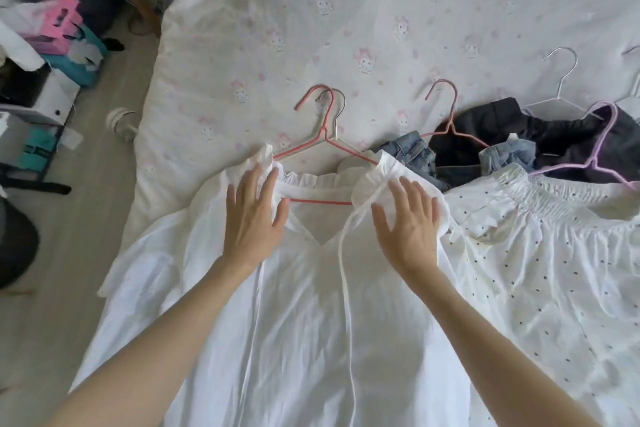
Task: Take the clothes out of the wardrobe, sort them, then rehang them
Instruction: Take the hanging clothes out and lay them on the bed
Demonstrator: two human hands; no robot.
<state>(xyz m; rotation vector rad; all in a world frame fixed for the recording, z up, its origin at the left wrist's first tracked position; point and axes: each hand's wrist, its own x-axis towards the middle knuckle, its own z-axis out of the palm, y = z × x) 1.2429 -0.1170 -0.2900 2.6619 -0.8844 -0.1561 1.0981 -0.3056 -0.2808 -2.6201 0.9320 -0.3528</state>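
Observation:
A white ruffle-neck blouse (311, 288) lies flat on the bed, still on a pink wire hanger (320, 135) with a silver hanger hook beside it. My left hand (252, 218) rests flat on the blouse's left shoulder, fingers spread. On the right shoulder my right hand (408, 222) lies flat, next to the thin tie string (346, 253). To the right lies a white dotted garment (536, 253) with an elastic waistband.
Behind the dotted garment are denim pieces (415, 152), a dark garment (519, 128) on a pink hanger (450, 107), a lilac hanger (602, 146) and a white hanger (561, 80). The printed bedsheet (311, 28) stretches beyond. Bags and boxes (59, 31) crowd the floor on the left.

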